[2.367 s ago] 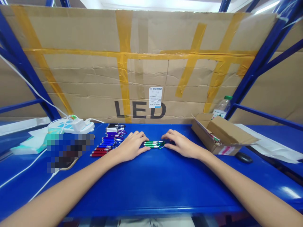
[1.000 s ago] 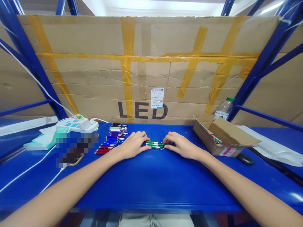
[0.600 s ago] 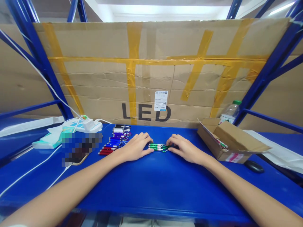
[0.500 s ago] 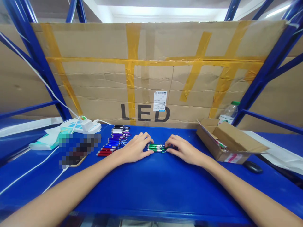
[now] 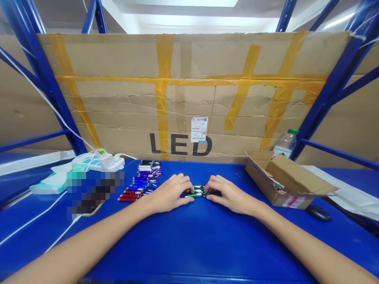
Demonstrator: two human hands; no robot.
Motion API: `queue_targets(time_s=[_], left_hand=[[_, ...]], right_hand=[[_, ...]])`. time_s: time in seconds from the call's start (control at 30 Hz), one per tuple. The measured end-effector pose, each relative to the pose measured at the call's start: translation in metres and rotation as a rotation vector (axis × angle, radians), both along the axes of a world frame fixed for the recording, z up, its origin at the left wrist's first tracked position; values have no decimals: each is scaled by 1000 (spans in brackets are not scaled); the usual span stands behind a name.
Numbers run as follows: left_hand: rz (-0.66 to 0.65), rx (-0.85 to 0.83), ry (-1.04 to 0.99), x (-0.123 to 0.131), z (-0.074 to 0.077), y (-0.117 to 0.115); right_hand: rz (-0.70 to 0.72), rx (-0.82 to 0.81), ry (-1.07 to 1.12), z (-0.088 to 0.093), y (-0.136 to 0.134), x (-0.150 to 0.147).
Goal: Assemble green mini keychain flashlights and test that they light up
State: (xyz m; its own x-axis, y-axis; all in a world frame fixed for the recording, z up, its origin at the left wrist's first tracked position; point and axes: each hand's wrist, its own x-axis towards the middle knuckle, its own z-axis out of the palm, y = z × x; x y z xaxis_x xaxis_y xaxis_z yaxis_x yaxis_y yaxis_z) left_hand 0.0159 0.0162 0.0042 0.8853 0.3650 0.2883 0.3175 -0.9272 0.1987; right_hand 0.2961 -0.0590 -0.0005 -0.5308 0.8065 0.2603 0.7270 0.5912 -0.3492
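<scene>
Between my two hands several green keychain flashlights (image 5: 194,195) lie side by side on the blue tabletop, metal clips pointing right. My left hand (image 5: 171,193) curls around their left ends, thumb near the front one and fingertips over the back ones. At the clip end, my right hand (image 5: 226,193) pinches with bent fingers, partly covering the clips. Left of my left hand is a column of similar flashlights: black (image 5: 151,162), white (image 5: 145,168), purple (image 5: 145,174), blue (image 5: 140,183) and red (image 5: 128,198).
An open cardboard box (image 5: 291,200) with small items inside stands at right, beside a black computer mouse (image 5: 319,213) and a plastic bottle (image 5: 286,146). At left are a white power strip (image 5: 111,161), cables and a pixelated object. A large cardboard sheet (image 5: 133,114) closes the back.
My fingers have closed in on the green flashlights, covering more of them. The front one now lies at a slight slant. The camera view has shifted a little.
</scene>
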Motion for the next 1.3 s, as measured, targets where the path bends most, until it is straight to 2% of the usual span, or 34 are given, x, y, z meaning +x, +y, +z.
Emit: queue_targets(time_s=[0.57,0.87,1.07,1.3], left_hand=[[5,-59,-15,-2,1,-6],[-41,-10,-9,0,0,-6],[15,53,-109,0,4,-5],[31,108,-122,1,2,-2]], right_hand=[[14,-24,11,2,-5,-4],[67,-29,0,6,-7,-7],[-14,18,120,10,-12,-11],[-91,31,144,10,-13,-9]])
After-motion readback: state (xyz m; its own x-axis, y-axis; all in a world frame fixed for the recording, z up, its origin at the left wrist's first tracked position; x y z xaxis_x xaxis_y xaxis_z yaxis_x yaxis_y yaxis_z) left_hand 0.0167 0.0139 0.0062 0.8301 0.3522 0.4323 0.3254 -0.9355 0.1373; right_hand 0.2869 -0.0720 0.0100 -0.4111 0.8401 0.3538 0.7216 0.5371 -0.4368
